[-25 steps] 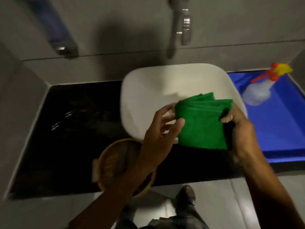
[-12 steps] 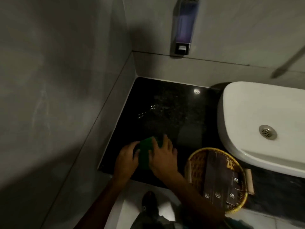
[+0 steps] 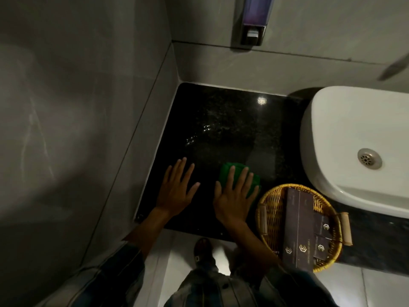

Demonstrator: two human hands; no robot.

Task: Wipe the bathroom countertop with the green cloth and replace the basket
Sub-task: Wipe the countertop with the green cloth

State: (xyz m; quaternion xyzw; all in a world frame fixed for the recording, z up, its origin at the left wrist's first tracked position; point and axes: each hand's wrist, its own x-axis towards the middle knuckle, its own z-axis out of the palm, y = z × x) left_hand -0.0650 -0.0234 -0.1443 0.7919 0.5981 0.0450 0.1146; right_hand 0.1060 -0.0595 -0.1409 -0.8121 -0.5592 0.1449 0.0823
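The folded green cloth (image 3: 228, 173) lies on the black countertop (image 3: 228, 127) near its front edge. My right hand (image 3: 234, 193) lies flat on the cloth with fingers spread, covering most of it. My left hand (image 3: 177, 189) rests flat and empty on the bare countertop, just left of the cloth. The round wicker basket (image 3: 267, 218) holds dark boxes and sits at the counter's front edge, right of my right hand, partly overhanging.
A white basin (image 3: 345, 138) with a metal drain stands on the counter at the right. Grey walls close the counter at left and back. A soap dispenser (image 3: 252, 21) hangs on the back wall. Water droplets glint mid-counter.
The cloth came down from over the basin onto the counter's left part. My left hand has let go of it and spread flat to its left; my right hand stays pressed on it.
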